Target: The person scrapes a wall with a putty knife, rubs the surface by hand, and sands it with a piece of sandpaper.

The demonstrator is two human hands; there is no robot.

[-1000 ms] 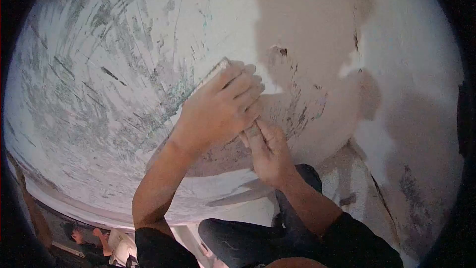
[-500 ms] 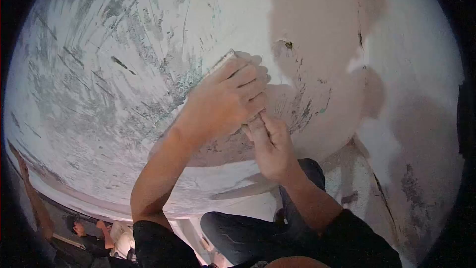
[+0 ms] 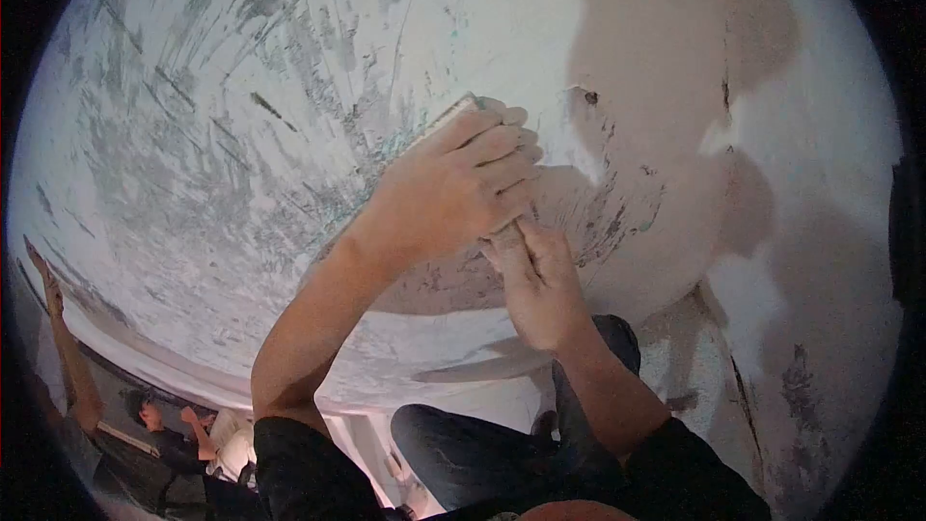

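A flat block with a pale edge (image 3: 449, 117) lies against the large, rounded white surface (image 3: 521, 0), mostly hidden under my fingers. My left hand (image 3: 461, 178) is closed over it from above, knuckles bent and fingertips over the far side. Just below, my right hand (image 3: 542, 280) is closed at the block's lower end, its thumb and fingers pressed together right under the left hand. What kind of tool it is, I cannot tell. Grey streaks and scratches cover the surface left of my hands, and dark cracks run to the right of them.
A small dark hole (image 3: 590, 96) sits in the shaded part of the surface. My bent knee (image 3: 463, 444) is below the hands. At lower left are a seated person (image 3: 178, 439) and another person's raised forearm (image 3: 72, 357). A long crack (image 3: 745, 396) runs down at right.
The surface marks and both hands appear a little further right, the marks more so. Both hands keep the same grip on the block. The forearm at far left sits slightly lower in view.
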